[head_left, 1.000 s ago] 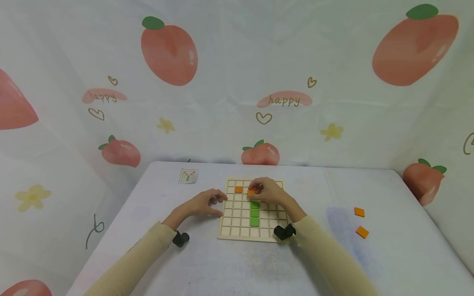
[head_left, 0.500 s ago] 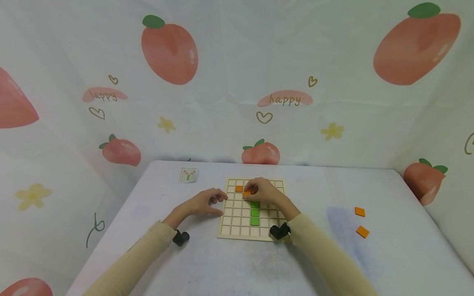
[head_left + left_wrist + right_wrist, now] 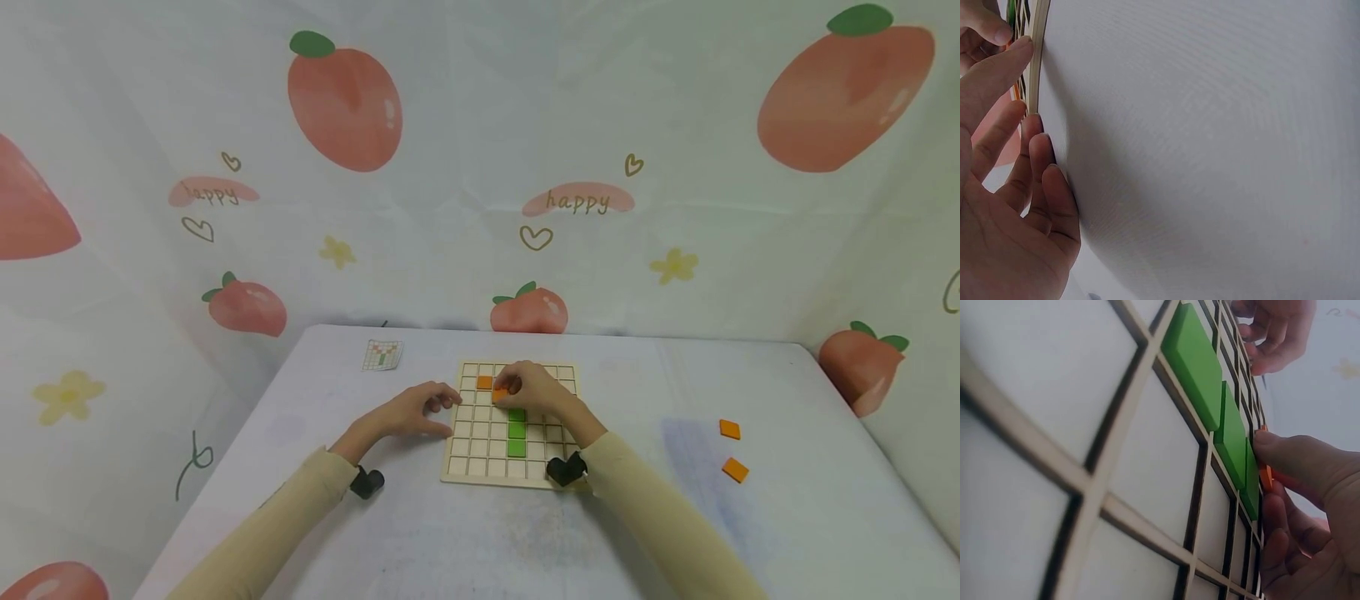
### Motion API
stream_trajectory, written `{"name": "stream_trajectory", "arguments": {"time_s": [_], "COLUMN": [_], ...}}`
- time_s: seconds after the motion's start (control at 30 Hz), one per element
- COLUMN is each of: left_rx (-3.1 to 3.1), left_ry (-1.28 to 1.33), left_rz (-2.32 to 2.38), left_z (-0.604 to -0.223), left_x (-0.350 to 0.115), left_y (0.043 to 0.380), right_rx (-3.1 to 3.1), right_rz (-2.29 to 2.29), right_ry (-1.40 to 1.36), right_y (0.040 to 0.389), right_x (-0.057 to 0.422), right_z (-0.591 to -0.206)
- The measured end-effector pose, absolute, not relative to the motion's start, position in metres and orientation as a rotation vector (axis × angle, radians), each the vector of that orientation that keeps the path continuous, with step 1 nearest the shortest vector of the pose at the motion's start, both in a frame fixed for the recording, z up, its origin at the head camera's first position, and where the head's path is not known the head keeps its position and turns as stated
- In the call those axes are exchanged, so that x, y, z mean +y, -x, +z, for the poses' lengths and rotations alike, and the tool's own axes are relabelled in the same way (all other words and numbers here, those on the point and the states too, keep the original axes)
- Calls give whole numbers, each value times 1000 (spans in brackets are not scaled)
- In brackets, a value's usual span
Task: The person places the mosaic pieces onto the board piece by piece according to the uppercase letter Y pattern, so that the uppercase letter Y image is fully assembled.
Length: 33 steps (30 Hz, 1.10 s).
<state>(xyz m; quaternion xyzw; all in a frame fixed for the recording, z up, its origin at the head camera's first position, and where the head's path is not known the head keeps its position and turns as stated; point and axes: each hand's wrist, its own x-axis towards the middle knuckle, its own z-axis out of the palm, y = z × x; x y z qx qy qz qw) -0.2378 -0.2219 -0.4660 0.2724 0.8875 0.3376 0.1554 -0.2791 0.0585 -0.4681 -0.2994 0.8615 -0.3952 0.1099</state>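
A wooden grid board (image 3: 477, 468) lies on the table, with a column of green tiles (image 3: 517, 431) in its cells and one orange tile (image 3: 484, 382) near its far left. Over the board, my right hand (image 3: 536, 390) pinches another orange tile (image 3: 500, 394) between thumb and fingers, just beyond the green column; the right wrist view shows this held tile (image 3: 1265, 477) edge-on. My left hand (image 3: 414, 410) rests at the board's left edge, thumb and fingertips against the rim, fingers loosely bent and holding nothing.
Two loose orange tiles, one farther (image 3: 730, 429) and one nearer (image 3: 735, 470), lie on the table to the right. A small paper card (image 3: 382, 355) with a coloured grid pattern lies at the back left. Behind the table hangs a peach-printed cloth (image 3: 450, 167).
My right hand has shifted slightly left with the orange tile, toward the cell diagonal to the placed orange one, then stayed there. The left hand has not moved.
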Motion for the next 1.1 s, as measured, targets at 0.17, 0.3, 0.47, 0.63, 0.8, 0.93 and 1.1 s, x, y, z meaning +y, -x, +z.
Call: {"name": "stream_trajectory", "arguments": {"time_s": [0.17, 0.3, 0.47, 0.63, 0.8, 0.93, 1.1], "left_rx": [2538, 2535, 2537, 2539, 2543, 2548, 2546], "left_ry": [-775, -778, -777, -761, -753, -755, -753], "left_rz": [974, 981, 982, 979, 970, 964, 964], "left_z": [-468, -468, -467, -467, -468, -469, -469], "left_x": [-223, -224, -223, -222, -222, -222, -222], "left_y": [239, 239, 238, 238, 238, 239, 240], "right_rx": [2532, 2527, 2526, 2527, 2525, 2517, 2503], "right_rz": [-1150, -1157, -1161, -1156, -1158, -1168, -1186], "right_ry": [860, 872, 869, 857, 861, 873, 872], "right_y": [278, 279, 279, 279, 279, 279, 279], "right_x": [57, 58, 58, 58, 58, 58, 59], "right_z": [-469, -469, -469, -469, -470, -470, -468]}}
